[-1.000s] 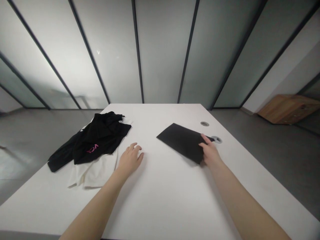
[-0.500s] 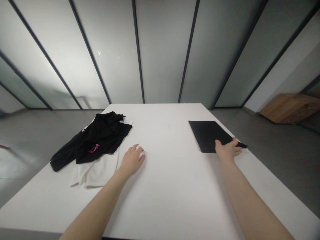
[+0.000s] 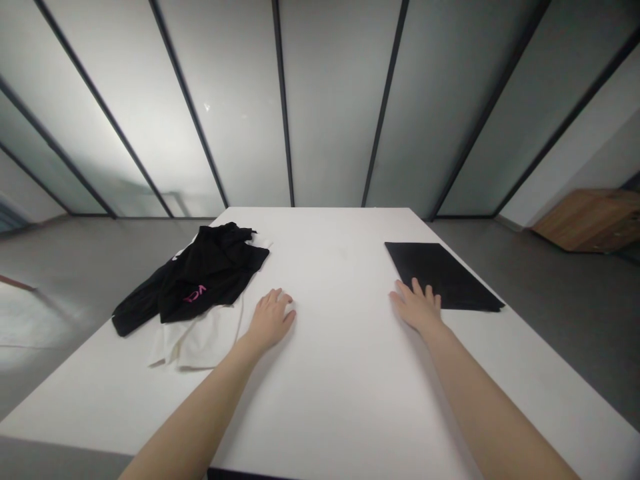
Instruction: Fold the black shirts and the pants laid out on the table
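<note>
My left hand [image 3: 271, 319] rests over the white table [image 3: 340, 373], fingers apart and holding nothing. To its left lies a rumpled black garment [image 3: 207, 270] with pink lettering, partly covering a white garment [image 3: 207, 340]. My right hand [image 3: 417, 307] is spread, palm down, at the near left corner of a flat black rectangular thing [image 3: 445, 273]. The fingertips overlap its edge in view; whether they touch it I cannot tell. That flat thing lies near the table's right edge, and I cannot make out whether it is folded cloth or a board.
A wooden cabinet [image 3: 590, 220] stands on the grey floor at the right. Frosted glass panels [image 3: 330, 120] with dark frames rise behind the table. A strip of something dark [image 3: 245, 474] shows at the table's near edge.
My right hand has let go of the flat black thing's right near corner and moved left. That corner, lifted or bent before, now lies flat. My left hand has hardly moved.
</note>
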A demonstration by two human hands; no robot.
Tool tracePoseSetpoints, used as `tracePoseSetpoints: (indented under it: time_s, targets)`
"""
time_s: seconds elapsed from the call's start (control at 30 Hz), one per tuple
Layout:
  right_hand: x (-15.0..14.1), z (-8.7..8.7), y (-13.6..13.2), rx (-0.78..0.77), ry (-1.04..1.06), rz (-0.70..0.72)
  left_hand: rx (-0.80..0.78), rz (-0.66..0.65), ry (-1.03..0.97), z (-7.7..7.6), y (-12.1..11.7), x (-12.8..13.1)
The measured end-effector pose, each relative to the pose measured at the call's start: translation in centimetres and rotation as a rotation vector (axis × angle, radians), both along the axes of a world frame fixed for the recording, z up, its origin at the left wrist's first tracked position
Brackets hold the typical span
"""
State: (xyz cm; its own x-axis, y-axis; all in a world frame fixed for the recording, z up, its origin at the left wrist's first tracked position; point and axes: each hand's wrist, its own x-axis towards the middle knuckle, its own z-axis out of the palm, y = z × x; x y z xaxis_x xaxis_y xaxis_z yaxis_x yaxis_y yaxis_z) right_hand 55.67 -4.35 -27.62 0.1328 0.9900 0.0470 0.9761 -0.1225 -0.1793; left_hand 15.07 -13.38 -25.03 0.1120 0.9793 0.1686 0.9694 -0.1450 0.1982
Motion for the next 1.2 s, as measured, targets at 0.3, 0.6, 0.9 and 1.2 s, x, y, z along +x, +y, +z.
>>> tracePoseSetpoints:
  time_s: [0.3, 0.6, 0.9, 1.2]
  targets:
    - [1.8, 0.8, 0.7, 0.024, -0.016, -0.078, -0.031, -0.013, -0.017, -0.1, -0.1, -0.2]
    - [1.0, 0.6, 0.1, 0.023, -0.068, -0.051, -0.061, 0.005, -0.019, 0.4, -0.3, 0.1]
    - [-0.3, 1.0, -0.3, 0.260, 0.051, 0.083, -0.051, -0.003, -0.043, 0.4, -0.2, 0.1]
    - [-3.7, 1.0, -2.6, -0.007, 0.342, 0.740, 0.031, 0.009, -0.420, 0.1, 1.1, -0.8]
